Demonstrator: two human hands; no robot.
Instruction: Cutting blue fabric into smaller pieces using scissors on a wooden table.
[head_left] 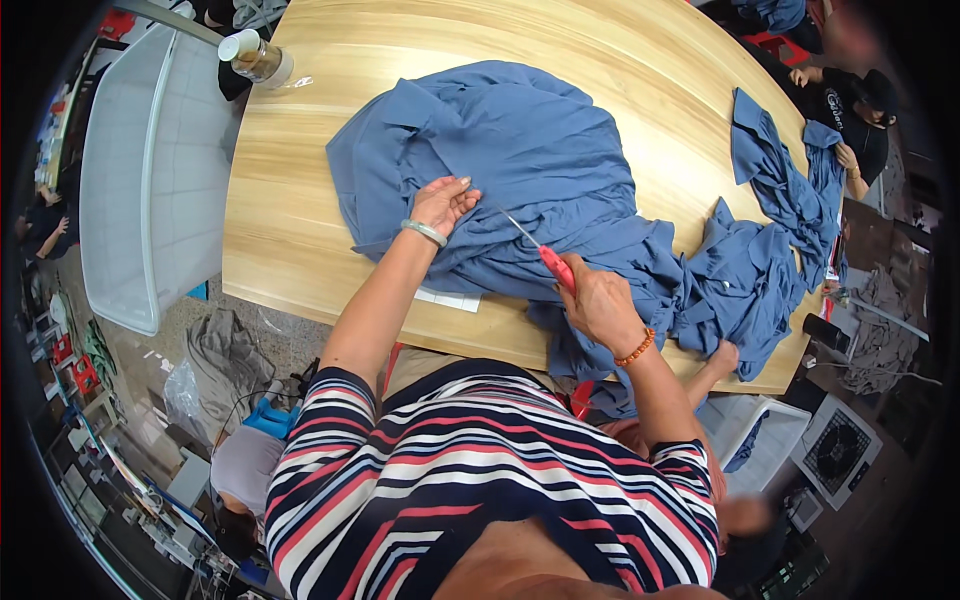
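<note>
A large blue garment [520, 130] lies bunched on the wooden table in front of me. My left hand [445, 205] is over its near left part, thumb and fingers pinched together. Whatever those fingertips hold, if anything, is too small to make out. My right hand [600, 308] is closed round the red handle of a slim pointed tool [556, 268]. Its thin metal end slants up and left over the cloth, toward my left fingertips. I cannot tell whether it is scissors or a single-shaft tool.
The wooden table [290, 200] carries more blue garments [745, 280] at right, where other people's hands touch them. A jar with a white lid [262, 62] stands at the far left corner. A big white bin [185, 170] is left of the table; a fan [838, 447] sits lower right.
</note>
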